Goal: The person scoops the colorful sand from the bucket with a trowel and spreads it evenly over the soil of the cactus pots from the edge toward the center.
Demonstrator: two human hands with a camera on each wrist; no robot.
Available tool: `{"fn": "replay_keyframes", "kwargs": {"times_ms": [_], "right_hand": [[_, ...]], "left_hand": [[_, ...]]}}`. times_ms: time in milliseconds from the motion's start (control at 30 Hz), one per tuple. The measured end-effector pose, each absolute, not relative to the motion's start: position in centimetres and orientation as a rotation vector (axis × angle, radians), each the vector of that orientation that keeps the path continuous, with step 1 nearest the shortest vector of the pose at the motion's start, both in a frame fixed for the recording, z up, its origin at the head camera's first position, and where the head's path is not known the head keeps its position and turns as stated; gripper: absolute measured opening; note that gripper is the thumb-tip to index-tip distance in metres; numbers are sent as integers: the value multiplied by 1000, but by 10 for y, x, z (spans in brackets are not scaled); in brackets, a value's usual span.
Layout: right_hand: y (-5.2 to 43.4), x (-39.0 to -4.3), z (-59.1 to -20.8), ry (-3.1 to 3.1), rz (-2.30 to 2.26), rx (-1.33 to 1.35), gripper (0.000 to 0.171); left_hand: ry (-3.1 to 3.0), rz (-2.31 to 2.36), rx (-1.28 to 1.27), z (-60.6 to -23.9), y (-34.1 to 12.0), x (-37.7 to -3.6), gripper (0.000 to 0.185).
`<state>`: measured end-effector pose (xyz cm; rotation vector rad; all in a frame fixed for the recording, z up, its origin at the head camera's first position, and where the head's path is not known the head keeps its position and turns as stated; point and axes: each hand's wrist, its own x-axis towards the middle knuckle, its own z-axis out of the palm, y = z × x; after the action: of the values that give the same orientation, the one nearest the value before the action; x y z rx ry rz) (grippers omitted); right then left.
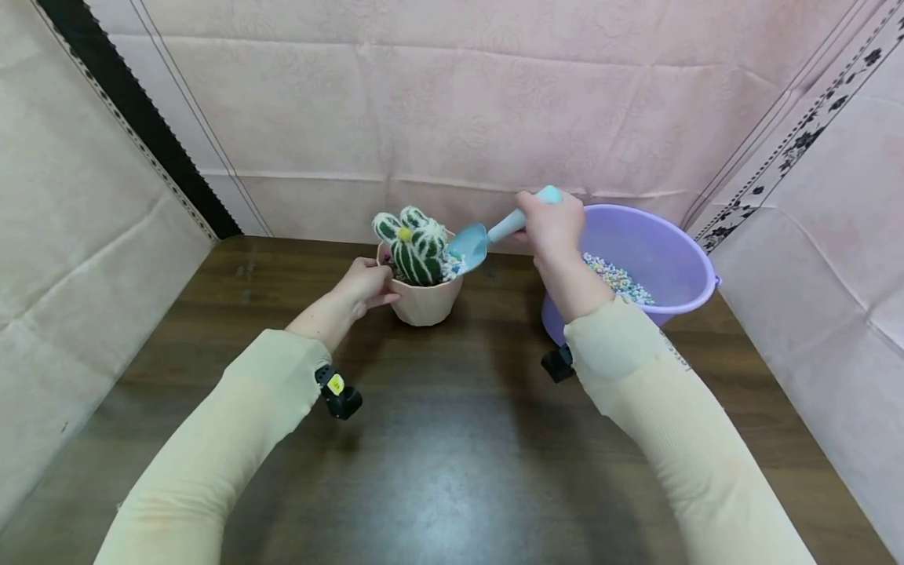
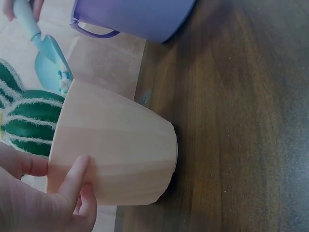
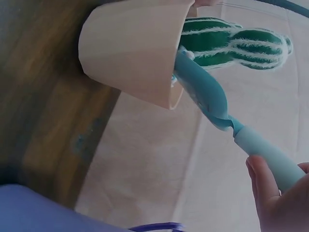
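Note:
A green cactus with white fuzzy stripes and a yellow centre [image 1: 417,249] stands in a cream flower pot [image 1: 427,304] on the table. My left hand [image 1: 366,284] holds the pot's rim at its left side, some fingers lying along the outer wall [image 2: 111,145]. In my right hand [image 1: 555,227] is the pale handle of a light blue garden trowel [image 3: 205,89]. Its blade tilts down over the pot's right rim, beside the cactus. Small white and blue pebbles [image 1: 452,265] lie at the blade's tip and inside the pot.
A purple bucket [image 1: 653,227] stands on the right, under and beyond my right forearm, with many pastel pebbles [image 1: 617,280] inside. The brown wooden table [image 1: 438,439] runs back to a pale cloth wall [image 1: 452,118]. Cloth also hangs on both sides.

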<state>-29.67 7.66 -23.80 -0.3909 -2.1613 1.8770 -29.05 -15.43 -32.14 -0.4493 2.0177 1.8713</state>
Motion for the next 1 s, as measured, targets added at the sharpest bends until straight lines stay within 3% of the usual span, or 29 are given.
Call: {"fn": "replay_keyframes", "kwargs": {"times_ms": [367,633,1000], "right_hand": [[67,-297,-228,-2250,1686,-337,19],[65,-289,-220,-2311,1443,-138,17],[128,-280,-198,-1793,2254,-323,14]], "left_hand": [[2026,1862,-462,-321,-154,-289,50],[2026,1876,-453,-322,-155,-288,49],[1949,1846,-423,-326,-167,-283,50]]}}
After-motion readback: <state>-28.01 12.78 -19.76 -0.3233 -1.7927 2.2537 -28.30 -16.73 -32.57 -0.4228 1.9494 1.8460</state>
